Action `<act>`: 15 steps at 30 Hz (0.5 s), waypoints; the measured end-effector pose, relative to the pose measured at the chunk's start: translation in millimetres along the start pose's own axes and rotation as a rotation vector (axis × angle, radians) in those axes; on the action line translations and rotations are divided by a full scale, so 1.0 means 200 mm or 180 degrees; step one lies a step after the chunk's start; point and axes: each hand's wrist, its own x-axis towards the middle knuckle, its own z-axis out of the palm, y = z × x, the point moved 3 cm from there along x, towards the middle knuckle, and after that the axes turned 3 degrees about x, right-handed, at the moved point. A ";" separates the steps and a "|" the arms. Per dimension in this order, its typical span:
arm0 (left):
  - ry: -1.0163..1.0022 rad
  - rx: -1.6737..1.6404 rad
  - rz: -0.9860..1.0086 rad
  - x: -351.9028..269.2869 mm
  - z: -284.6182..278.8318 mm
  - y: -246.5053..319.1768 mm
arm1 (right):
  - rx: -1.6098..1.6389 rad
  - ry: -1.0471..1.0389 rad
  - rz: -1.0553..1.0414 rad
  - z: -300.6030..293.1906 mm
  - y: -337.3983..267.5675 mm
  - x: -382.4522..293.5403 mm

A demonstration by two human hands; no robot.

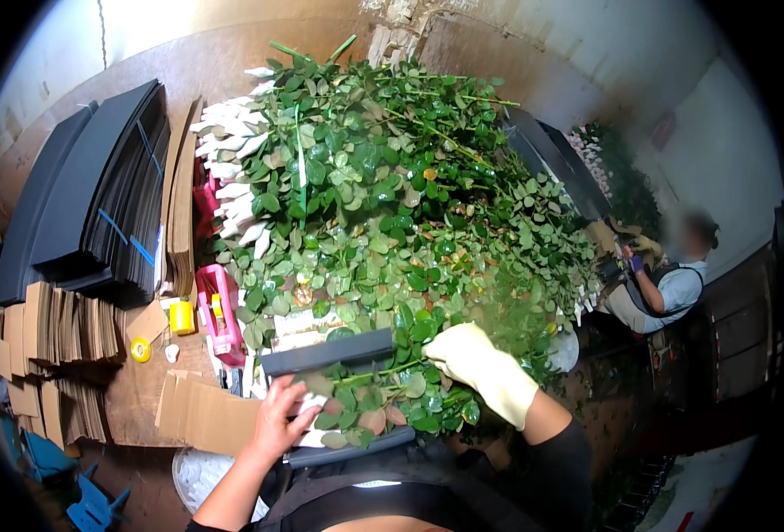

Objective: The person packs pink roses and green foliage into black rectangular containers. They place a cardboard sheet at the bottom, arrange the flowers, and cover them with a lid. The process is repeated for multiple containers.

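Note:
My bare left hand (282, 413) has its thumb and fingers around a white-wrapped flower head (312, 402), above a dark trough with an upright back wall (328, 352) and a rounded front edge (352, 447). Leafy stems that look like roses (372, 399) lie in this trough, their heads toward my left hand. My right hand, in a pale yellow glove (481, 369), is curled at the stem side, where a green stem runs up to its fingers. What lies inside the glove's grip is partly hidden. A big heap of leafy stems (365, 166) with white-wrapped heads (232, 133) covers the table beyond.
Dark folded sheets (92, 193) and brown cardboard pieces (66, 326) stand stacked at left. A pink tape dispenser (221, 312), yellow tape rolls (182, 318) and flat cardboard (209, 405) are nearer. A blue stool (92, 502) is below. At right a person (664, 286) works at another flower pile.

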 end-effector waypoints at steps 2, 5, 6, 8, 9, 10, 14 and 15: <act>-0.0251 -0.0172 -0.0227 0.06 -0.01 0.07 | -0.0407 -0.0092 -0.0521 -0.20 0.08 -0.04; -0.0387 0.0095 -0.0583 -0.01 -0.05 0.06 | 0.1104 0.1153 -0.1094 -0.74 0.02 0.18; -0.0444 0.0318 -0.0480 -0.01 -0.04 0.06 | 0.1374 0.1838 -0.1209 -0.88 0.02 0.27; -0.0549 0.0732 -0.0178 0.01 0.01 0.06 | 0.0244 0.3109 -0.0905 -1.08 0.38 0.75; -0.0672 0.0414 -0.0308 0.01 0.03 0.05 | -0.0818 0.3506 -0.0204 -1.17 0.58 0.91; -0.0663 0.0466 -0.0306 0.00 0.03 0.04 | -0.1287 0.3080 0.0626 -1.28 0.56 1.06; -0.0699 0.0585 -0.0228 -0.04 0.03 0.00 | -0.1690 0.2913 0.1524 -1.43 0.54 1.32; -0.0746 0.0688 -0.0183 -0.04 0.04 -0.02 | -0.1958 0.3469 0.1079 -1.48 0.51 1.38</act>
